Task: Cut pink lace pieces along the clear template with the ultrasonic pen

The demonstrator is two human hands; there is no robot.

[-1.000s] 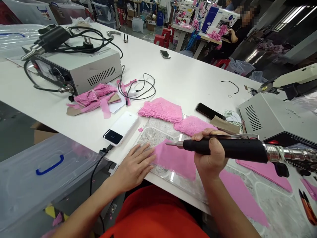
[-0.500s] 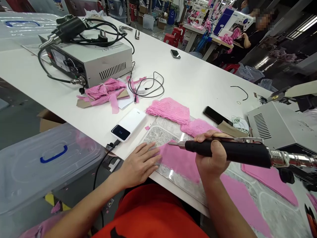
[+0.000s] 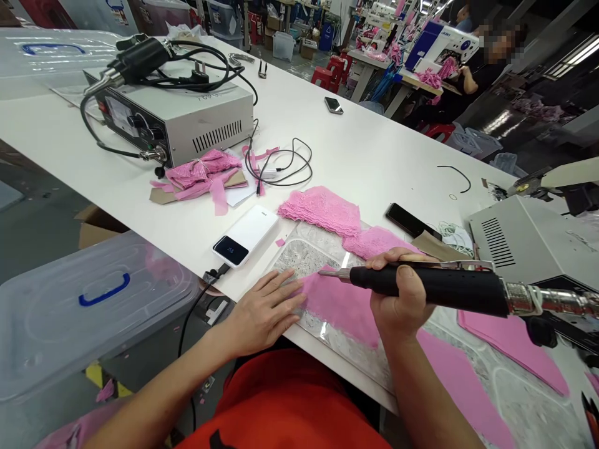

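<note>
In the head view, the right hand [image 3: 402, 302] is wrapped firmly round a black cylindrical tool with a tapered metal tip [image 3: 461, 290]; the left hand [image 3: 264, 312] lies flat, fingers slightly spread, at the left end of a flat pink fabric piece [image 3: 339, 305]. That piece lies on a grey speckled mat [image 3: 299, 254] along the near edge of the white worktop [image 3: 369, 159]. The tip is over the fabric; contact is hard to judge. Tool and right hand partly hide the fabric. Beyond it sits a textured pink fabric stack [image 3: 322, 209]; left, a white power bank [image 3: 253, 227]. A grey vented metal box [image 3: 210, 118] stands toward the worktop's left end. Past the far edge, a person sits by a blue-and-white sewing machine [image 3: 433, 45].
</note>
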